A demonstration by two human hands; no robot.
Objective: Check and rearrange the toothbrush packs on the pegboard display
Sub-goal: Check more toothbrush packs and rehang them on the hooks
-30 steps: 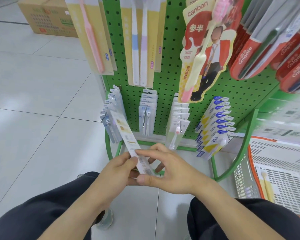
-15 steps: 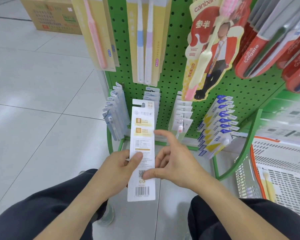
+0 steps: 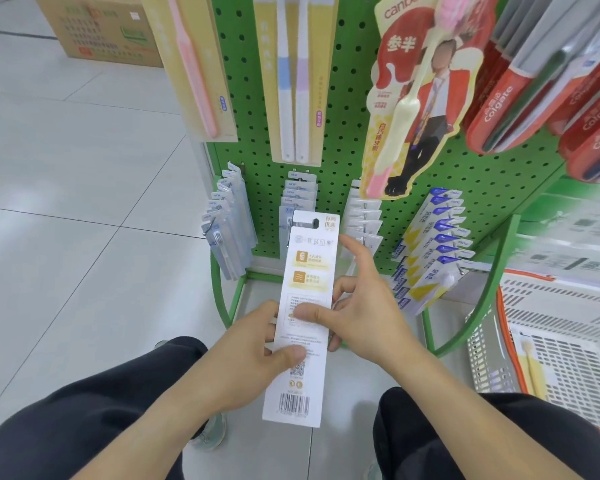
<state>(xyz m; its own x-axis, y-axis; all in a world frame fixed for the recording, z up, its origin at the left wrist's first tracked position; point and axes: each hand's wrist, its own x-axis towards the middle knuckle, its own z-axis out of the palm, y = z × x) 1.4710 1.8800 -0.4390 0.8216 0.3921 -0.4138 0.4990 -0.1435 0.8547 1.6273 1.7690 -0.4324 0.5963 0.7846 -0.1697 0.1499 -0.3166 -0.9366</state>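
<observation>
Head view: pack [image 3: 305, 306] of toothbrushes is held upright, printed back toward the camera, just in front of the bottom row of the green pegboard [image 3: 343, 133].
Grip: left hand [image 3: 243, 355] pinches the pack's lower half, thumb on its face; right hand [image 3: 364, 306] pinches its right edge, thumb on the card, forefinger stretched up toward the hang hole.
Risk, slip: both holds sit low on a long thin card, so the top could probably flop or twist while it is lifted to a hook.
Risk, snag: the pack's top overlaps the middle hanging packs [image 3: 300, 195]; pushing forward could knock those off their peg or miss the hole.
Risk, above: the canban pack [image 3: 420, 98] and twin-brush pack [image 3: 293, 81] hang low and would be brushed by a high lift.
Edges: green frame tube [image 3: 222, 296] near left; white basket [image 3: 568, 341] at right.
Open room: tiled floor [image 3: 66, 202] to the left, and the near gap between the knees.
</observation>
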